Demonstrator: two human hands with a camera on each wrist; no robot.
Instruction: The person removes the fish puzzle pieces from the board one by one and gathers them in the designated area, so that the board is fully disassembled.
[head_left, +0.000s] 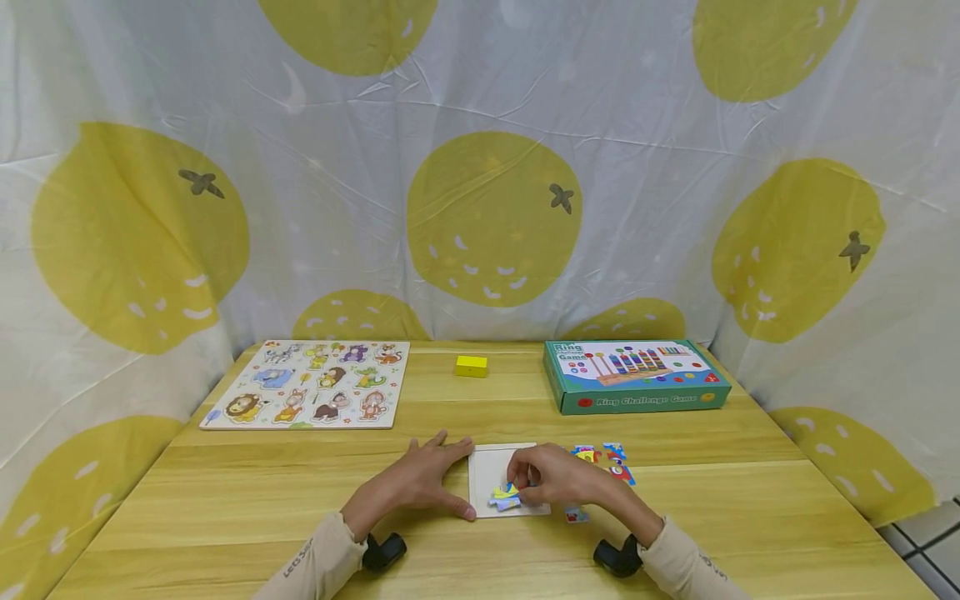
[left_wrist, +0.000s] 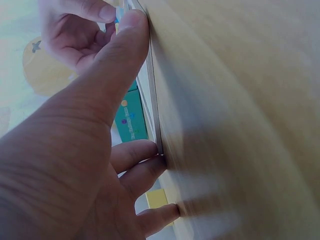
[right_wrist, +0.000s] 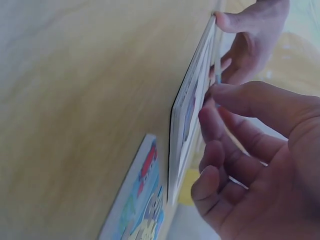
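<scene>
A shallow white puzzle tray (head_left: 491,460) lies flat on the wooden table between both hands. The left hand (head_left: 420,482) has its fingers spread, with thumb and forefinger touching the tray's left edge; the left wrist view shows other fingertips resting on the table. Above the tray, the right hand (head_left: 551,475) pinches a yellow and blue jigsaw piece (head_left: 506,492) between thumb and fingers, partly covering it. A paler piece (head_left: 507,504) shows just below it at the tray's lower part; whether the two touch, I cannot tell.
Loose jigsaw pieces (head_left: 619,472) lie right of the tray, with another (head_left: 576,515) nearer the front. An animal puzzle board (head_left: 307,385) lies back left, a yellow block (head_left: 471,367) back centre, and a green Ring Challenge Game box (head_left: 637,377) back right. A lemon-print curtain (head_left: 337,208) hangs behind.
</scene>
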